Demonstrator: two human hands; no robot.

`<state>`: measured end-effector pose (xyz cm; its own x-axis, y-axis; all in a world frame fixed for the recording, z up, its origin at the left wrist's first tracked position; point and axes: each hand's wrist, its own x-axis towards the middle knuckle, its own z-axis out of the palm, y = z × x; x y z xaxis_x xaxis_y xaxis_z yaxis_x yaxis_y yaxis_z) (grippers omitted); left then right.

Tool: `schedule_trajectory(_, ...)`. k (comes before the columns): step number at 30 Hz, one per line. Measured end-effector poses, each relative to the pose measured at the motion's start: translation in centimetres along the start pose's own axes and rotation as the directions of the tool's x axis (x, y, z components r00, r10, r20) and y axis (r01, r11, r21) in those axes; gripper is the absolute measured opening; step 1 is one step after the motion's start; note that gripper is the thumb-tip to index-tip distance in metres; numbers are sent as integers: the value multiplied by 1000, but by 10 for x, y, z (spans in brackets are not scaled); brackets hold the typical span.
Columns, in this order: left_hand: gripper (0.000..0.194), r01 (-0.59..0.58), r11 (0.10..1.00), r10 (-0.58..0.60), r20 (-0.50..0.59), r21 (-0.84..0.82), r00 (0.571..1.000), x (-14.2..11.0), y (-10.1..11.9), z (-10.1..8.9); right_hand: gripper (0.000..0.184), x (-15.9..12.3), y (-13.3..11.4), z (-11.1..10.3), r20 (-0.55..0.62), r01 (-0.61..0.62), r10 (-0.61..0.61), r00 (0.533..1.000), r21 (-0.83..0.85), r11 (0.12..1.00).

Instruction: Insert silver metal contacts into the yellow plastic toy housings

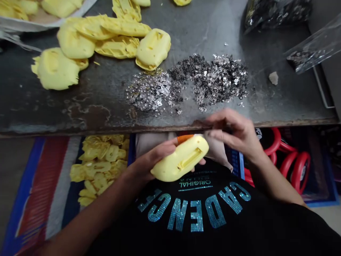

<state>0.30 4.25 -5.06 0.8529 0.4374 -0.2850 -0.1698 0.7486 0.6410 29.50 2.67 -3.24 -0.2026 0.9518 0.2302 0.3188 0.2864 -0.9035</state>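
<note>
Yellow moulded plastic housing (181,159) clamped in curled fingers of left hand (160,153), held over the lap; right hand (233,133) just beside, fingers (220,122) drawn together at worn steel table edge (106,127), near heap of silvery metal flakes (189,81).

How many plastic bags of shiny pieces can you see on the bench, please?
2: a dark bag at the bench's far right corner, and a clear bag nearer, at the right edge. Others may be out of view.

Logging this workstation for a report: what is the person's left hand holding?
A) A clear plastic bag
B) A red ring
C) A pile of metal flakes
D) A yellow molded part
D: the left hand grips the yellow molded part, its rectangular recess facing up.
</note>
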Motion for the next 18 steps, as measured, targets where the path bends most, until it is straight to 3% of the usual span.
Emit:
schedule_trajectory(1,60,-34,999,34,-35,0,999,-2,2,1,17,8,6,-5,-70,29,-44,997,-212,977)
schedule_trajectory(3,55,-76,997,75,-127,-4,989,-9,7,2,8,22,19,-9,-109,14,-84,990,-526,850)
schedule_trajectory(5,56,-113,994,108,-200,-10,974,-17,8,0,8,33,28,-6,-76,4,-73,994,-663,748)
schedule_trajectory(8,60,-155,988,145,-278,-17,950,-26,5,-3,11,42,32,3,-50,9,-63,997,-713,701)
schedule_trajectory(13,69,-191,980,164,-326,-54,931,-27,-4,-4,14,43,26,7,-52,16,-76,996,-716,698)
schedule_trajectory(15,75,-197,977,165,-311,-76,936,-23,-4,-2,13,39,19,5,-36,46,-96,995,-686,726)
schedule_trajectory(18,70,-178,980,146,-288,-91,946,-14,0,5,13,31,4,4,-2,114,-136,991,-528,841)
